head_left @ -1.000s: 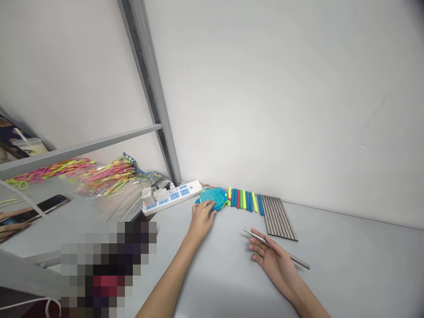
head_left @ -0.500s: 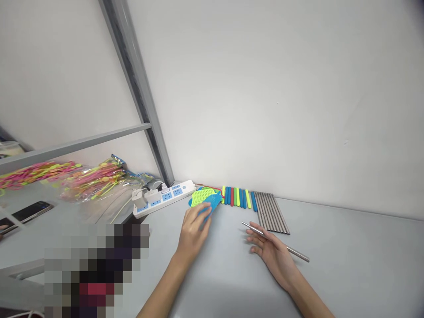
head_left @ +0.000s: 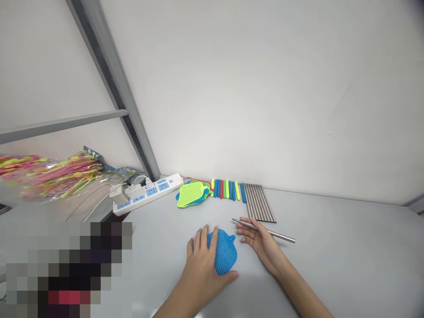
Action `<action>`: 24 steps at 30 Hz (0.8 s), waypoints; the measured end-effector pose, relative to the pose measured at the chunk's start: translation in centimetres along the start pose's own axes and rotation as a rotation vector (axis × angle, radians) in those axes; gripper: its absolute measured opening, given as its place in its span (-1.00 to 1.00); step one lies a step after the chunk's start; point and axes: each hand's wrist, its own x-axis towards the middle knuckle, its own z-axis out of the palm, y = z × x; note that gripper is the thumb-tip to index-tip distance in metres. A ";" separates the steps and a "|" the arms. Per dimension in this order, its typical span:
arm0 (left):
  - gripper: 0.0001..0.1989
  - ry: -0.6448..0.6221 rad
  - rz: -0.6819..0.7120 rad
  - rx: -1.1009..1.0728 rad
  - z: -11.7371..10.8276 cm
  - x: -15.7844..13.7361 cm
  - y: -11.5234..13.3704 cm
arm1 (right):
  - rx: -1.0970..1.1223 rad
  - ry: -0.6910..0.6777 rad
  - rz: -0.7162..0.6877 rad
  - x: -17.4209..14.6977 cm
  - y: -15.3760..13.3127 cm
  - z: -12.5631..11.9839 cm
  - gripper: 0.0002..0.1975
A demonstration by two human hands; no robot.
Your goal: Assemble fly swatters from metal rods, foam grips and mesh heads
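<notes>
The left hand (head_left: pixel 202 265) has its fingers apart over one blue swatter head (head_left: pixel 226 254) at the front of the grey table (head_left: pixel 331 256), thumb by its lower edge, though I cannot tell how firmly they grip; the right hand (head_left: pixel 261 243) pinches one metal tube (head_left: pixel 283 236) between thumb and fingers. Behind lie a pile of swatter heads (head_left: pixel 192 192), too overlapped to count, about ten coloured sticks (head_left: pixel 221 189), and a row of roughly nine more tubes (head_left: pixel 260 203). One power strip (head_left: pixel 172 186) carries three plugs (head_left: pixel 134 191).

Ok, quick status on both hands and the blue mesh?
Left hand on blue mesh. Right hand holding rod. Power strip back left, apart from both hands.
</notes>
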 end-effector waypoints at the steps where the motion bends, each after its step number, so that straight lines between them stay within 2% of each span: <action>1: -0.04 -0.044 -0.030 0.020 -0.1 0.6 0.2 | -0.001 0.011 -0.001 0.0 -0.1 -0.2 -0.66; 5: -0.12 -0.115 -0.021 0.004 -0.4 2.8 0.5 | -0.017 0.065 -0.054 0.1 -0.5 -0.8 -0.69; 8: -0.09 -0.069 0.038 -0.076 0.1 4.2 0.3 | -0.028 0.101 -0.091 0.2 -0.4 -1.1 -0.70; 11: -0.24 0.030 0.067 -0.183 0.9 5.1 0.0 | -0.050 0.131 -0.120 0.2 -0.1 -1.1 -0.68; 15: -0.35 0.124 0.104 -0.224 1.2 5.0 -0.3 | -0.065 0.182 -0.227 0.0 -0.1 -1.0 -0.65; 19: -0.37 0.135 0.097 -0.209 1.3 4.7 -0.4 | -0.074 0.227 -0.374 -0.3 -0.9 -1.1 -0.66; 24: -0.36 0.145 0.118 -0.212 1.4 4.6 -0.1 | -0.187 0.193 -0.333 -0.3 -1.0 -1.0 -0.64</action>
